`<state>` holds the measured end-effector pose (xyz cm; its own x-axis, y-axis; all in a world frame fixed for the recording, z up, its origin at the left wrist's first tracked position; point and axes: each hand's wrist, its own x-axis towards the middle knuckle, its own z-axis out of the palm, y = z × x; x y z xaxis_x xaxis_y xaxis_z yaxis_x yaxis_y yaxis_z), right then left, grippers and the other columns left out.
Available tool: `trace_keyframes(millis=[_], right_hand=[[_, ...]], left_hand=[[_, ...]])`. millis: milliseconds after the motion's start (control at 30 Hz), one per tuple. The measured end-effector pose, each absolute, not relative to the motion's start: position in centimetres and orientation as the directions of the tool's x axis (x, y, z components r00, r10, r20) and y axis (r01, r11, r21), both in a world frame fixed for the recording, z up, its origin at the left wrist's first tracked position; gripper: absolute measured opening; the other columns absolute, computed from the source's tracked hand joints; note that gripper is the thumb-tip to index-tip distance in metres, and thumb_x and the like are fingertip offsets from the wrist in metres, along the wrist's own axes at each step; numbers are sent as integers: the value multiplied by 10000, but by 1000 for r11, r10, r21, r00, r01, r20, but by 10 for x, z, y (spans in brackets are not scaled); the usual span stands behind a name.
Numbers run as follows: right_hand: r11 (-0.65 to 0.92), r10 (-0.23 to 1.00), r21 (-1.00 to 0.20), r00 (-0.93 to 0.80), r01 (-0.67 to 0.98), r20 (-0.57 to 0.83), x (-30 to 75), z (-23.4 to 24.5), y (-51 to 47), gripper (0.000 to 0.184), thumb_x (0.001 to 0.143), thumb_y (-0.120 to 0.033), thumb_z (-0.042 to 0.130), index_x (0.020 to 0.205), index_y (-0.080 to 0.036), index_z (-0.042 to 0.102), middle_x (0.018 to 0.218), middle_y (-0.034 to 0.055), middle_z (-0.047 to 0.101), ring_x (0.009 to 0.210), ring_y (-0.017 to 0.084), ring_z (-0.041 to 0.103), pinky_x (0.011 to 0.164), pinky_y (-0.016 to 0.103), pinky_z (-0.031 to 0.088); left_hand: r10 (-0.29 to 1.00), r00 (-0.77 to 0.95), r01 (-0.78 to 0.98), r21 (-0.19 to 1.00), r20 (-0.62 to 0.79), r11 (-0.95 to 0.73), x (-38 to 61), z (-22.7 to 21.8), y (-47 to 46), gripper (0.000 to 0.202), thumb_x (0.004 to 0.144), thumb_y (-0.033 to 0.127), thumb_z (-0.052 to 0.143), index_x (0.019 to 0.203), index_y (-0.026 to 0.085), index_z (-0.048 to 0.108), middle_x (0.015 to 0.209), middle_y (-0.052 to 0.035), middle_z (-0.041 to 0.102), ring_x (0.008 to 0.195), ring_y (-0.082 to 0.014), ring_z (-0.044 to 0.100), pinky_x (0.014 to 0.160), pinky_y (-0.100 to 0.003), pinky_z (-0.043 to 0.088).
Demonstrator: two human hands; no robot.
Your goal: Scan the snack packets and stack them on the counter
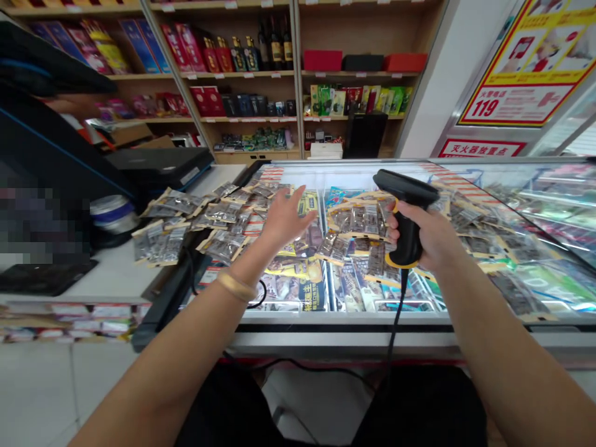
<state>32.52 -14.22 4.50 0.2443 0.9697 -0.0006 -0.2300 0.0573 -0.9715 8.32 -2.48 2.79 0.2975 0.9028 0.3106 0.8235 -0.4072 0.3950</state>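
Note:
My right hand [421,233] grips a black handheld barcode scanner [406,186] with yellow trim, its head pointing to the left. From the scanner's base a black cable [397,323] drops over the front edge. My left hand [287,214] is over the glass-topped chest freezer [344,318], fingers spread with nothing in them; a gold bangle [236,284] circles that wrist. Small clear snack packets with tan edges lie on the glass in a left pile [223,212], a middle group [358,218] and a right pile [470,214]. Whether my left fingertips touch a packet I cannot tell.
Through the glass, frozen goods [302,288] show inside the freezer. On the left counter [112,279] stand a white-and-blue round container [113,214] and black equipment [158,166]. Wooden shelves [249,74] with bottles and boxes line the back. A red-and-yellow sign [516,93] hangs at right.

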Motion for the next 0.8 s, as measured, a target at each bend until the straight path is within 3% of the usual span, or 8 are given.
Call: trace_keyframes(millis=[100,200,300,467,633,800], right_hand=[[29,991,-973,137,-230,-3,287,50,-124,434,631,-462,889,859,-195,634,603,-39,559,473,99,491,428,235,412],[-25,999,-972,33,-233,-33,251,46,-108,460,601,-469,899,853,-190,634,600,-33,567,475,104,484,431,248,392],[-88,996,-972,-43,-220,-80,227,36,-100,476,585,-477,904,851,-187,637,591,-31,566,473,108,479,440,261,383],[-182,982,-965,-94,-188,-167,218,17,-99,539,543,-511,935,842,-165,649,589,-31,562,477,105,479,445,257,370],[-204,971,-962,-161,-179,-176,228,9,-101,470,662,-507,900,892,-174,660,633,-23,585,512,113,510,475,258,398],[-210,968,-964,-173,-165,-181,234,7,-102,416,711,-482,878,899,-174,670,652,-16,584,526,116,513,480,257,411]], left_hand=[[947,214,894,343,239,-288,15,36,-6,576,829,465,702,1349,222,661,1313,-108,707,1254,-300,634,1084,-381,485],[990,136,965,222,44,-142,-38,42,1,613,640,563,815,1149,230,742,1159,-126,762,1126,-355,700,956,-374,537],[994,73,992,111,-80,-64,-57,41,-1,828,543,683,818,1194,183,711,1254,-220,707,1176,-436,667,949,-434,537],[999,-15,999,36,-48,17,-47,30,-10,957,576,663,837,1376,192,602,1464,-273,532,1295,-490,570,1015,-509,500],[1000,3,990,138,16,-5,-49,27,-14,912,557,605,890,1327,193,628,1377,-218,578,1296,-471,546,1071,-502,465],[978,6,939,334,208,-77,-58,28,-19,801,540,467,924,1244,222,634,1152,-109,663,1240,-387,589,1024,-413,501]])
